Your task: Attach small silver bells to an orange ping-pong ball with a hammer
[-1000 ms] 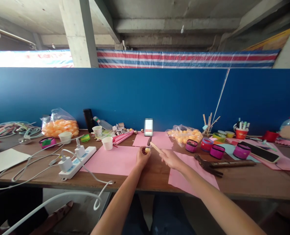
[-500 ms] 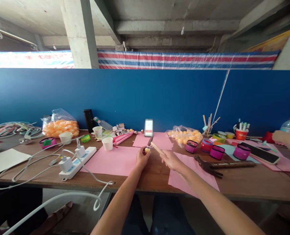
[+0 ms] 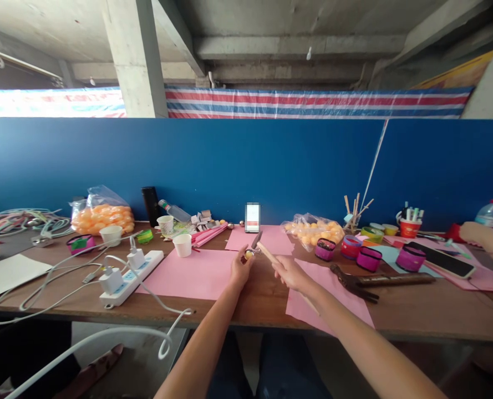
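Note:
My left hand (image 3: 239, 270) is closed around a small round shiny metal piece with a yellow ball-like part (image 3: 248, 255); its exact kind is too small to make out. In my right hand (image 3: 290, 272) is a pale wooden stick (image 3: 268, 253), slanting up and left, its tip close beside the metal piece. Whether the two touch, I cannot tell. A dark, narrow blade-like object (image 3: 257, 239) lies just beyond my fingers, on or over the far pink sheet (image 3: 277, 239). Another pink sheet (image 3: 196, 274) lies left of my left hand.
A claw hammer (image 3: 356, 284) rests on the right pink sheet (image 3: 313, 316). Bags of orange balls (image 3: 105, 218) stand left and right. A power strip (image 3: 146, 271) with loose white cables, paper cups (image 3: 182, 245) and purple bands (image 3: 369, 259) lie around. Another person's hand (image 3: 474, 233) is far right.
My left hand has tilted slightly, and the yellow part sits a little lower and left. My right hand and its stick have hardly moved.

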A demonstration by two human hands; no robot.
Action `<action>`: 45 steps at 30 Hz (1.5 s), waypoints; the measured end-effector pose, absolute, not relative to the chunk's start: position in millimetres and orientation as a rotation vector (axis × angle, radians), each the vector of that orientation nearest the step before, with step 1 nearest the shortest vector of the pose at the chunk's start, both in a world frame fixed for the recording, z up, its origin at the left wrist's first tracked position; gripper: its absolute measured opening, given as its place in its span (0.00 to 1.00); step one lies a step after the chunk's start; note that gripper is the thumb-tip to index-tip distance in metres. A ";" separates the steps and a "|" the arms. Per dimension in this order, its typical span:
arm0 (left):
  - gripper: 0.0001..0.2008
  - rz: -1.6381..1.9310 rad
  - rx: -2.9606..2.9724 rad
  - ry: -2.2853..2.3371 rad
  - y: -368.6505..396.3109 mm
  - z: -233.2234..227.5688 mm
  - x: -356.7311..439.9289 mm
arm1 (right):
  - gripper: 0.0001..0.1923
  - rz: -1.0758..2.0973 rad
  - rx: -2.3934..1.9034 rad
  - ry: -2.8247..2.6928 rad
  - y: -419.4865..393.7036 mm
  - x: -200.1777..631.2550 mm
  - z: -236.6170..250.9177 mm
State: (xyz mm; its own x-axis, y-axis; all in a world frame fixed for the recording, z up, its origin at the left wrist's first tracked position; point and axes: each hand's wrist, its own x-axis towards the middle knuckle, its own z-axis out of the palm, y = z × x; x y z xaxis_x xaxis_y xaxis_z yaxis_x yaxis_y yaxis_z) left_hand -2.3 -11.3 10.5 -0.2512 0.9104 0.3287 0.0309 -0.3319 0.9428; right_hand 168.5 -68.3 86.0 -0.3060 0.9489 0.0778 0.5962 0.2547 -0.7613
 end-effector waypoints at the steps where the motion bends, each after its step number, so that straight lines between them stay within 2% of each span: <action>1: 0.24 1.656 1.301 1.192 -11.6 11.4 -2.2 | 0.10 0.849 -1.390 -1.995 -68.4 168.9 86.6; 5: 0.27 1.630 1.225 1.178 -11.2 11.8 -1.7 | 0.11 0.825 -1.365 -1.989 -68.2 169.6 84.9; 12: 0.21 1.631 1.215 1.197 -9.9 8.0 -2.6 | 0.10 0.845 -1.376 -1.977 -65.5 166.8 77.4; 17: 0.25 1.667 1.245 1.186 -10.9 9.1 -2.1 | 0.09 0.938 -1.368 -1.898 -67.2 165.0 78.4; 28: 0.21 1.668 1.179 1.145 -6.9 4.5 0.3 | 0.09 1.073 -1.390 -1.835 -66.0 164.8 72.1; 35: 0.18 1.660 1.128 1.105 -11.5 11.6 3.4 | 0.10 1.044 -1.370 -1.837 -66.9 164.6 70.1; 37: 0.18 1.663 1.116 1.105 -12.7 13.1 3.6 | 0.12 0.972 -1.401 -1.910 -66.7 166.0 72.1; 40: 0.19 1.650 1.120 1.118 -14.0 14.3 3.2 | 0.18 0.687 -1.485 -2.017 -63.0 174.8 79.2; 45: 0.21 1.632 1.126 1.127 -15.8 15.2 1.9 | 0.14 0.258 -1.744 -2.018 -49.6 203.2 85.2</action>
